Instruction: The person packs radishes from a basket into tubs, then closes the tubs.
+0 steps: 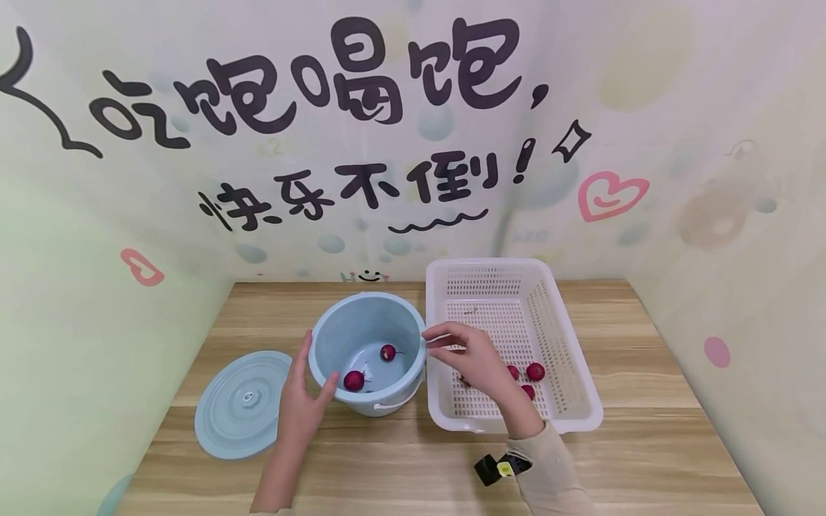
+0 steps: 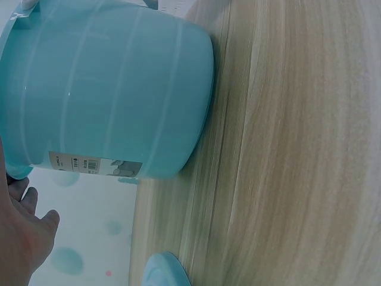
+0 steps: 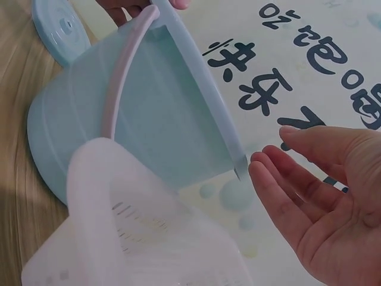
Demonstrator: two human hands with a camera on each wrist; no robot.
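Note:
A light-blue bucket (image 1: 364, 330) stands upright on the table. My left hand (image 1: 300, 408) grips its left rim, thumb over the edge and fingers along the outside; the left wrist view shows the bucket's side close up. Inside lie two small round red items, one nearer (image 1: 353, 380) and one farther (image 1: 388, 352), with thin stalks or roots; they look like radishes. At the right rim my right hand (image 1: 474, 358) has loosely bent fingers and nothing in them. In the right wrist view, the fingertips of this hand (image 3: 321, 202) are close to the rim; contact is unclear.
A white slotted basket (image 1: 577, 358) sits right of the bucket, holding several similar red items (image 1: 535, 371), partly behind my right forearm. The bucket's round blue lid (image 1: 232, 423) lies flat at the left. Walls stand behind and on both sides of the wooden table (image 1: 400, 466).

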